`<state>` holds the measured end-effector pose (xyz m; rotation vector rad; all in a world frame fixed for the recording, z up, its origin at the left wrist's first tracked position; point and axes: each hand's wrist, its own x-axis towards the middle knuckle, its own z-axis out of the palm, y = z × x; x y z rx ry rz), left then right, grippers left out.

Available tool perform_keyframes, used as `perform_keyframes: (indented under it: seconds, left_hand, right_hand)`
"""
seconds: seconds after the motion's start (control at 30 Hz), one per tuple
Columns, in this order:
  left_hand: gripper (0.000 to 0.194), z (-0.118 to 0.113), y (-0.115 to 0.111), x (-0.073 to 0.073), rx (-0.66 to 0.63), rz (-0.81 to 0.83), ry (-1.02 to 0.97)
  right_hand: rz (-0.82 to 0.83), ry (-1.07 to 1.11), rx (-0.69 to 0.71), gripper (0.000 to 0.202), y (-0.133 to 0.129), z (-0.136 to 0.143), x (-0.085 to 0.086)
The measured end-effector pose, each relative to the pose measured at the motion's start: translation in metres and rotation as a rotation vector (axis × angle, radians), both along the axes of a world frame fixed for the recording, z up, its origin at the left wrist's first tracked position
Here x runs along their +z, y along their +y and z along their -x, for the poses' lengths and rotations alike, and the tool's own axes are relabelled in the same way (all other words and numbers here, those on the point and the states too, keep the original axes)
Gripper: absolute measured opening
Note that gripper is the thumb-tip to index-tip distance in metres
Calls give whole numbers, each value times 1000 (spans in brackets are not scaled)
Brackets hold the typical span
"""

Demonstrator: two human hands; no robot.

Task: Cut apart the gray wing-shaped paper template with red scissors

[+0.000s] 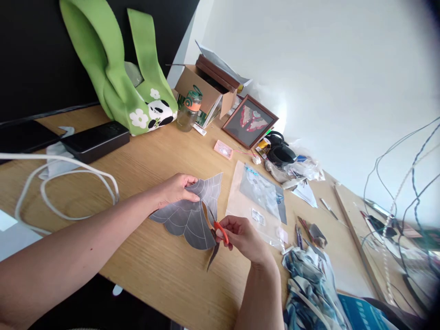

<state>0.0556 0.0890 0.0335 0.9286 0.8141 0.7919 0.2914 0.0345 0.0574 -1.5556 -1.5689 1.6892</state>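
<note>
My left hand (180,188) pinches a grey sheet (187,220) between thumb and fingers near its upper part. The sheet has pale curved lines drawn on it and a scalloped lower edge. My right hand (240,233) is closed round the orange handles of a pair of scissors (222,233). The scissor blades point up and left into a gap in the sheet, close to my left thumb. A narrow dark strip (213,257) hangs below the right hand. Whether that strip is still joined to the sheet I cannot tell.
A clear plastic bag (233,201) lies right of the hands, with a pink tray (223,150) beyond. A framed moth picture (250,123), bottle (189,110), cardboard box (202,85) and green bag (113,87) stand behind. White cable (68,172) curls left; crumpled cloth (305,284) lies right.
</note>
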Motion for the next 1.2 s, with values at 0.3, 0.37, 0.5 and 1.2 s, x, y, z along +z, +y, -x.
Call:
perform_keyframes:
  seconds: [0.3, 0.37, 0.5, 1.2]
  left_hand:
    - [24, 2, -1, -5, -116, -54, 94]
    - [22, 2, -1, -6, -133, -91, 97]
    - [24, 2, 1, -12, -166, -152, 134]
    - [33, 4, 4, -16, -278, -159, 212]
  right_hand:
    - [85, -13, 122, 33, -1, -2, -5]
    - [82, -12, 123, 34, -2, -1, -5]
    - [89, -29, 146, 33, -2, 0, -4]
    - [153, -57, 177, 40, 0, 4, -4]
